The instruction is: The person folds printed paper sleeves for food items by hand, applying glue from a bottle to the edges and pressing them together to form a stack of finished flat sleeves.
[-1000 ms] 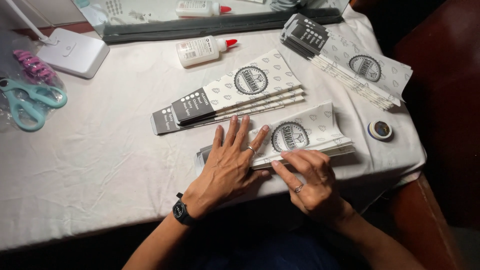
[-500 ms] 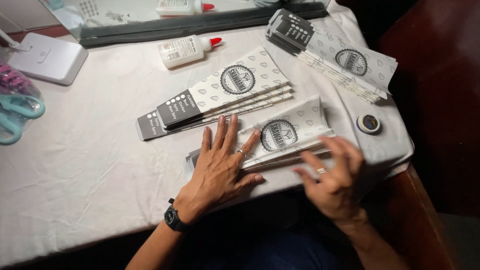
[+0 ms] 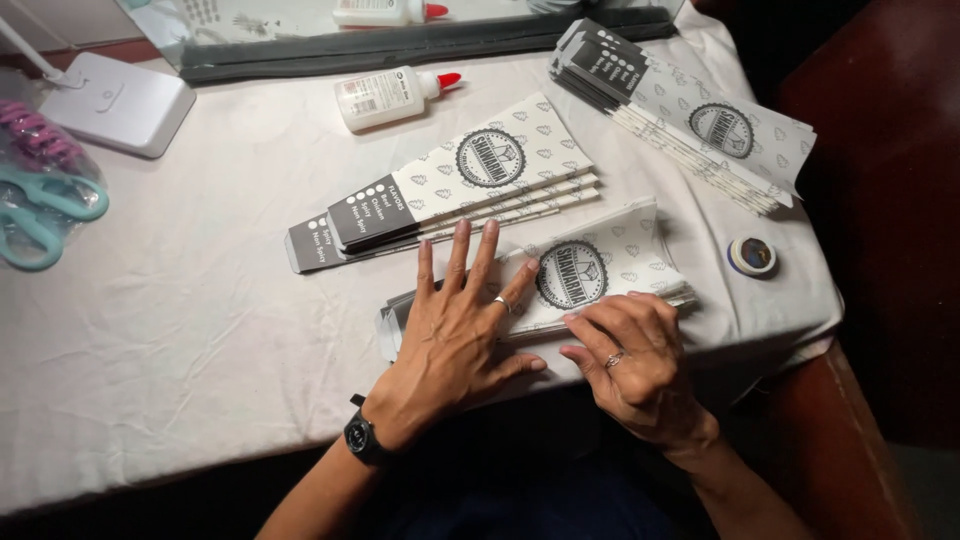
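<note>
Head view, looking down on a table under a white cloth (image 3: 180, 330); the person's left hand (image 3: 455, 335) lies flat, fingers spread wide, palm pressing down on the near end of a printed paper sleeve (image 3: 590, 270) at the lower middle of the frame; it grips nothing, only pins the paper to the cloth. Half a second ago the right hand (image 3: 630, 355) was lifted off and out to the right of the sleeve, fingers loose; now it has come back down on the sleeve's near edge, fingers curled and tips touching the paper just below the round dark emblem, a ring showing on one finger; whether it pinches the edge or only presses it cannot be told. The left hand has barely shifted across the three pictures, so the paper stays held while the right hand returns to it; judged from that, the work on this one sleeve's long edge is still going on, a crease or a seam being pressed rather than finished.

Just above, at the centre of the frame, a fanned stack of like sleeves (image 3: 450, 190) lies apart from the hands; a second, thicker stack (image 3: 700, 110) sits at the upper right; a white glue bottle with a red cap (image 3: 390, 95) lies on its side at the upper middle; a small round tin (image 3: 752, 256) rests right of the held sleeve; teal scissors (image 3: 45, 210) lie at the left edge, below a white lamp base (image 3: 120, 100).
</note>
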